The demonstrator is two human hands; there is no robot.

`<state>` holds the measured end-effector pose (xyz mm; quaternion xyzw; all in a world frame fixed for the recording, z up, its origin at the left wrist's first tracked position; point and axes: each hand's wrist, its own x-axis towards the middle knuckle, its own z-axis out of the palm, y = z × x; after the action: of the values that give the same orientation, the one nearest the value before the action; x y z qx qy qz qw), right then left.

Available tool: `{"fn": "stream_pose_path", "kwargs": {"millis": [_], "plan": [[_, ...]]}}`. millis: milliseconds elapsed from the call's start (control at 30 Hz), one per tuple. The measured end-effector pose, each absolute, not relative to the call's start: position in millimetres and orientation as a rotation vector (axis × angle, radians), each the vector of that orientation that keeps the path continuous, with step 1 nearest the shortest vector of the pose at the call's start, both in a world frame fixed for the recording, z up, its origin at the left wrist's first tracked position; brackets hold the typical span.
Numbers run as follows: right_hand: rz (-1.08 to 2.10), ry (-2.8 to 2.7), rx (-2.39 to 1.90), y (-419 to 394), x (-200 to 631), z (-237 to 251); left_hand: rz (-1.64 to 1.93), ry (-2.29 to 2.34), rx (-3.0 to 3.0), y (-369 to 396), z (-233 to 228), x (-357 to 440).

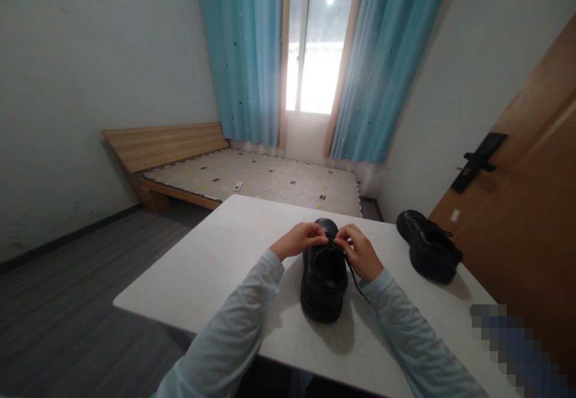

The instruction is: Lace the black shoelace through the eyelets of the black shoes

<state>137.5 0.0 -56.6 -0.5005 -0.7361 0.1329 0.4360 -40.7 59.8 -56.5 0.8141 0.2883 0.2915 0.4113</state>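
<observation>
A black lace-up shoe stands upright on the white table, its toe pointing away from me and its heel toward me. Over its lacing, my left hand pinches at the shoelace from the left side. From the right, my right hand is closed in a pinch on the shoelace too, and a loose length of it hangs down beside the shoe. The fingertips of both hands are close together above the tongue. Exactly which strands they grip is too small to make out.
On the table's right edge sits a second black shoe. Beyond the table is a bed with a small white remote on it. A wooden door stands at right; blue curtains flank the window.
</observation>
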Motion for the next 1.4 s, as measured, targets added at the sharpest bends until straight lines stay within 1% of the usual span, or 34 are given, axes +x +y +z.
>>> {"fn": "stream_pose_path", "kwargs": {"millis": [433,667,833,1167,1400], "plan": [[0.278,-1.8,-1.301,2,135,-60,0.816,0.82,2.082,56,-59,-34],[0.499,-1.809,-1.278,0,146,-56,0.777,0.889,2.055,60,-55,-42],[0.597,-1.8,-1.287,0,149,-54,0.718,0.822,2.066,63,-61,-44],[0.553,-1.739,-1.282,1,147,-58,0.732,0.758,2.005,60,-59,-39],[0.515,-1.719,-1.298,2,146,-60,0.829,0.841,2.021,57,-56,-37]]}}
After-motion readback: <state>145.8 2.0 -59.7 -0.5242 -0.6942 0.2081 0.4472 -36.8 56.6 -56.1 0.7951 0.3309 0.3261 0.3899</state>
